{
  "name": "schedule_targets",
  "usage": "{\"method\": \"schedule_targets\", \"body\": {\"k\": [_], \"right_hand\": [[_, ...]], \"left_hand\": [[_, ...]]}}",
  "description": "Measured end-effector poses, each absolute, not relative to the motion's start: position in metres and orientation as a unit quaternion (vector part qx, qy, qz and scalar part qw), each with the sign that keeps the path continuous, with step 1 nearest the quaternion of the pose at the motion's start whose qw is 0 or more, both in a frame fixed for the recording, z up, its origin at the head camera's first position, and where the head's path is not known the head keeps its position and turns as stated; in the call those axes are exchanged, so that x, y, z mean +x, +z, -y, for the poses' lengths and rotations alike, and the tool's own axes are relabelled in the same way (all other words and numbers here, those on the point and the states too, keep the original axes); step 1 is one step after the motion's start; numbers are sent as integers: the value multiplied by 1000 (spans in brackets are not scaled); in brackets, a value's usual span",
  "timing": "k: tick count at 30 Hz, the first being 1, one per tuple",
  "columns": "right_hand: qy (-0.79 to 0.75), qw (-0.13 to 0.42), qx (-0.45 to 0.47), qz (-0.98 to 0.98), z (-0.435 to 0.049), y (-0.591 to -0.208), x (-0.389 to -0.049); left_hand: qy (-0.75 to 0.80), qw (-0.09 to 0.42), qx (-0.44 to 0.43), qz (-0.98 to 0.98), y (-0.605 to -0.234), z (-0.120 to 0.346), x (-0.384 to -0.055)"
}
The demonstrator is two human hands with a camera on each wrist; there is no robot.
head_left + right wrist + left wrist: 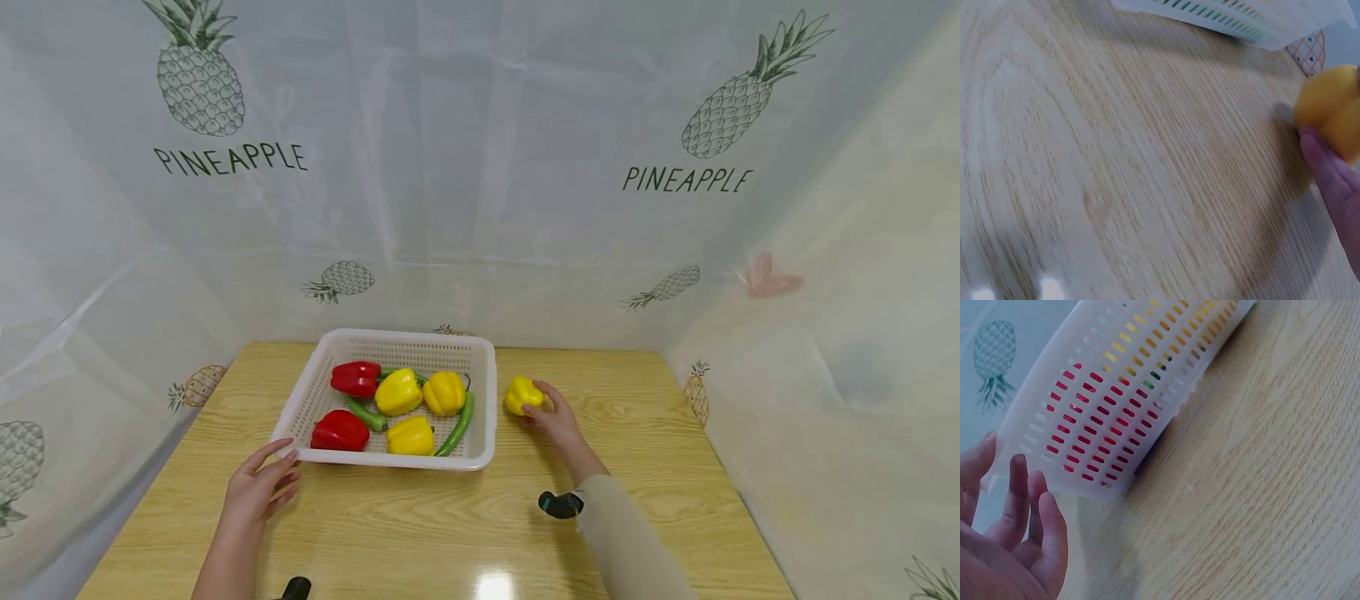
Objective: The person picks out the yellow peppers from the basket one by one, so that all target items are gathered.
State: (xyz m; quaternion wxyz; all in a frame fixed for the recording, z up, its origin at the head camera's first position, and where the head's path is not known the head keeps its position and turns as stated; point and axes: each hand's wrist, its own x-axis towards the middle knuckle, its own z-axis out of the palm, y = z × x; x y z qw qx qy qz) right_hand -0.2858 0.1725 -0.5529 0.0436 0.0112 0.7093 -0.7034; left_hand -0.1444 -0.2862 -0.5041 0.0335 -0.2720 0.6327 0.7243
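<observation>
At the near left corner of a white plastic basket [489,400], my left hand [255,485] pinches the rim lightly between thumb and fingers. The left wrist view shows the other fingers bent beside the outer slotted wall of the basket [1100,425]. To the right of the basket, my right hand [557,421] grips a yellow bell pepper [522,395] between thumb and fingers. In the right wrist view that yellow bell pepper [1329,106] is partly cut off by the frame edge, and its shadow falls on the wood close by.
In the basket lie red bell peppers [340,431], several yellow bell peppers [399,392] and long green chili peppers [459,425]. A wooden table [420,533] carries everything. Pineapple-printed sheeting [480,183] hangs behind and at both sides. A black strap device [560,504] sits at the right wrist.
</observation>
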Motion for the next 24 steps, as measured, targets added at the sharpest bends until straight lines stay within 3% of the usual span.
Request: {"method": "schedule_targets", "body": {"k": [24], "right_hand": [[-472, 62, -74, -876, -176, -540, -305]], "left_hand": [[726, 25, -268, -633, -503, 285, -143]]}}
